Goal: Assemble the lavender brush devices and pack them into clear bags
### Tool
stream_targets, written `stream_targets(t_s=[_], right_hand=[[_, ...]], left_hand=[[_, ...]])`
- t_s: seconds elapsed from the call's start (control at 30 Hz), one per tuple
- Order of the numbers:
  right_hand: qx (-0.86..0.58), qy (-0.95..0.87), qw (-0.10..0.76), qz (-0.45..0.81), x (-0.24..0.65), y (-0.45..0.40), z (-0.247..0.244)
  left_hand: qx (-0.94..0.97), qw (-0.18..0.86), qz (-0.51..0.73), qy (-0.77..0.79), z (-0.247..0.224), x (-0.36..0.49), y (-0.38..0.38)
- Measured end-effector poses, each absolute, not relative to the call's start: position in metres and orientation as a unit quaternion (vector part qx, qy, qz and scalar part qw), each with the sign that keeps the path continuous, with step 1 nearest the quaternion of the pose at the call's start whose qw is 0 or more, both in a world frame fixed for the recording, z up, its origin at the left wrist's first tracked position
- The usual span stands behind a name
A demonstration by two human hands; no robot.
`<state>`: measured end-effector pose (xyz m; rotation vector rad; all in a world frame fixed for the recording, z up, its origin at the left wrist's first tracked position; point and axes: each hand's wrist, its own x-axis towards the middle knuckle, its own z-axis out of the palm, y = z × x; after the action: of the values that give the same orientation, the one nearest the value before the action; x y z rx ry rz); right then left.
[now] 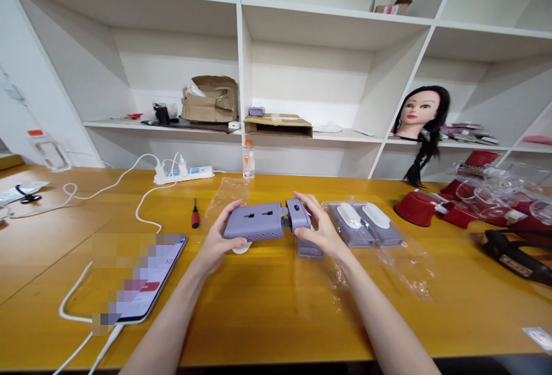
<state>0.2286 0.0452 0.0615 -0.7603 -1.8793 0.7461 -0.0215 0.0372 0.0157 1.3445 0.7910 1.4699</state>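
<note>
and there they are, bare hands both, the left hand (219, 238) and the right hand (324, 231), slim-fingered, each running into a narrow wrist (202, 264)! look at the left forearm (172, 317) and the right forearm (379, 306), just as bare, long and slender, smooth in outline, broadening all the way down to the bottom of the view

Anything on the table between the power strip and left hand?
Yes: in the head view, a red-handled screwdriver lies between the power strip and left hand, with a clear plastic bag to its right.
</note>
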Motion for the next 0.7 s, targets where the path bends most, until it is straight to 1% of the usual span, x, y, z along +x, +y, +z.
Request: stream_targets(t_s=[0.13, 0.3, 0.7], right_hand=[[-0.285, -0.742, 0.500, 0.343, 0.2260, 0.0450, 0.0599], [-0.271, -0.731, 0.517, 0.353, 0.2292, 0.0478, 0.0592], [-0.269, -0.720, 0.517, 0.377, 0.2287, 0.0483, 0.0579]], left_hand=[[0.544, 0.481, 0.611, 0.315, 0.0168, -0.0212, 0.0362], [0.535, 0.477, 0.617, 0.324, 0.0196, -0.0200, 0.0344], [0.497, 0.492, 0.642, 0.314, 0.0220, -0.0157, 0.0323]])
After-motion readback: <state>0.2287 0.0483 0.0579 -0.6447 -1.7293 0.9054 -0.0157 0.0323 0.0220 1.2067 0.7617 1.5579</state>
